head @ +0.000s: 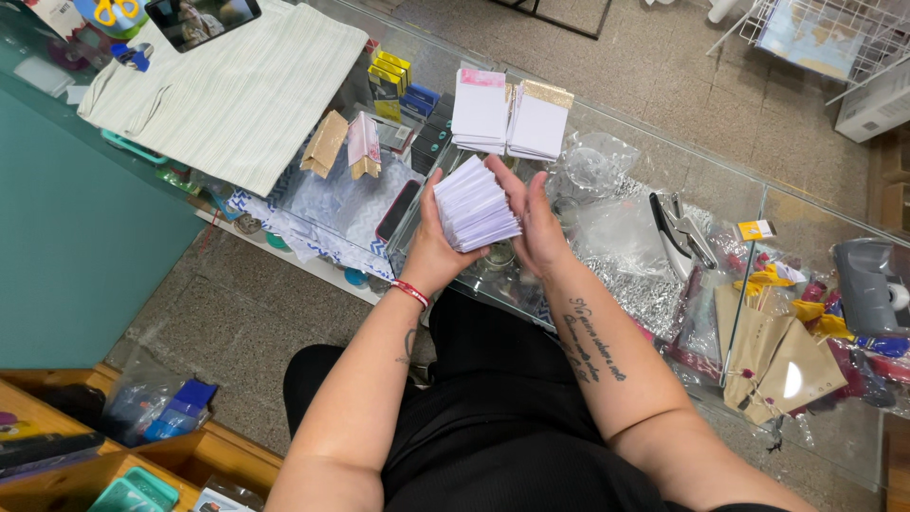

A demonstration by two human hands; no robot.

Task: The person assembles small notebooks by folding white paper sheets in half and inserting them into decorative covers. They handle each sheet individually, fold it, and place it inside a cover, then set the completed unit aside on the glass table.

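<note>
Both hands clamp a fanned stack of white cards above the glass counter.

Your left hand (pixel 438 237) curls its fingers around the near end of the stack of white cards (pixel 474 202), while your right hand (pixel 537 223) presses flat against the other side, likely squaring the edges. The stack's long axis slants from upper left to lower right, short of the two notepad piles (pixel 510 118) on the glass counter (pixel 626 142).

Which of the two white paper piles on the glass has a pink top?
The left pile has the pink top edge; the right pile beside it has a gold one.
</note>
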